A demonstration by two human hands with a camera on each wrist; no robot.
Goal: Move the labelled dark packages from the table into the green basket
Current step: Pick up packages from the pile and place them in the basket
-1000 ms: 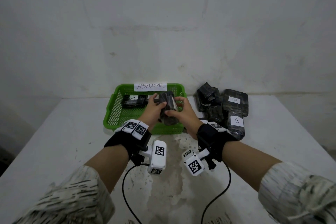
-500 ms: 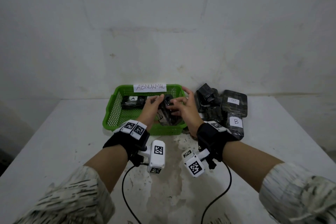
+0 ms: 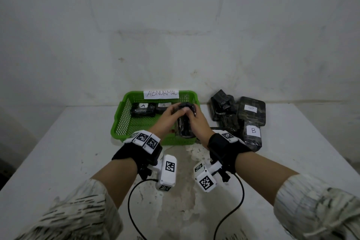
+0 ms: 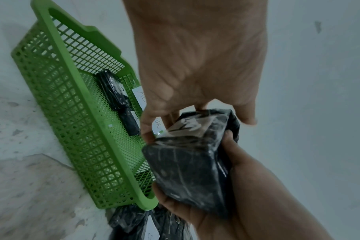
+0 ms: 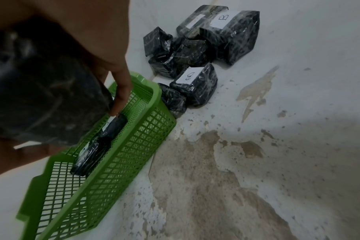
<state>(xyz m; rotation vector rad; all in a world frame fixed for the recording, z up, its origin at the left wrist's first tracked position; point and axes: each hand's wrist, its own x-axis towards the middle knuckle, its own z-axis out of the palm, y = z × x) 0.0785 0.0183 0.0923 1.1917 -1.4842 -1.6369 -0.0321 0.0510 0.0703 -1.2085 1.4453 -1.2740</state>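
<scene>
Both hands hold one dark wrapped package point(image 3: 185, 127) with a white label point(image 4: 192, 125) over the right part of the green basket point(image 3: 120, 121). My left hand point(image 3: 180, 110) pinches its far, labelled end. My right hand point(image 3: 191, 115) wraps round its right side and underside point(image 4: 232, 175). In the right wrist view the package point(image 5: 41, 97) fills the left, above the basket point(image 5: 134, 146). Two packages marked A point(image 3: 143, 110) point(image 3: 163, 106) lie at the back of the basket. Several more dark packages, one marked B point(image 3: 253, 134), are piled on the table to the right.
The basket carries a paper sign reading ABNORMAL point(image 3: 161, 94) and stands against the wall. The pile point(image 5: 195, 48) touches the basket's right end. The white table point(image 3: 68, 152) has worn patches, and the wrist cameras' black cables point(image 3: 233, 206) trail toward me.
The package has been turned and drawn slightly toward me over the basket. My right hand's fingers, spread half a second ago, now wrap the package again.
</scene>
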